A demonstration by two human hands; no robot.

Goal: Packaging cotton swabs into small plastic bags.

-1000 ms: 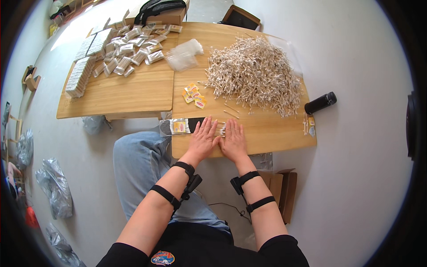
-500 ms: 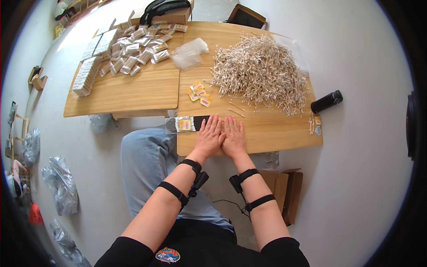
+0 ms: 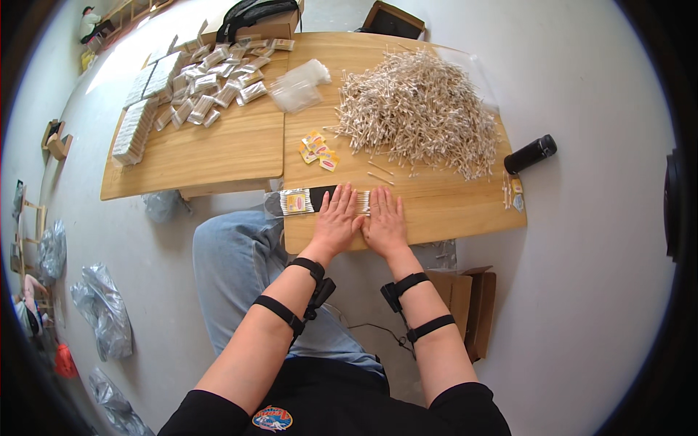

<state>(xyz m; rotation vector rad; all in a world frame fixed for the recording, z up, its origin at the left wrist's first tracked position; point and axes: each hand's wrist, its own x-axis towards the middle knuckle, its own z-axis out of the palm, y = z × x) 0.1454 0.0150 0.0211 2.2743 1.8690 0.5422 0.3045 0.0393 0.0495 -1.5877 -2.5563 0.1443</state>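
Observation:
At the table's front edge, my left hand (image 3: 336,225) lies flat, fingers stretched, over the right end of a black strip (image 3: 320,196). Beside it my right hand (image 3: 385,225) also rests palm down with straight fingers. A row of cotton swabs (image 3: 363,203) shows in the gap between the hands; the rest of that row is hidden under them. Left of my left hand, a flat pack of cotton swabs with a yellow card (image 3: 296,201) lies on the strip, in clear plastic. Several yellow and white cards (image 3: 318,151) and two loose swabs (image 3: 379,177) lie beyond my hands.
A big heap of cotton swabs (image 3: 418,112) covers the far right of the wooden table (image 3: 240,156). Clear bags (image 3: 298,86) lie in the middle. Filled packs (image 3: 207,83) and stacked packs (image 3: 134,132) are at the far left. A black bottle (image 3: 530,154) lies at the right edge.
My hands have moved slightly apart, the right one shifting right, so more of the swabs shows between them. The whole view has shifted a little.

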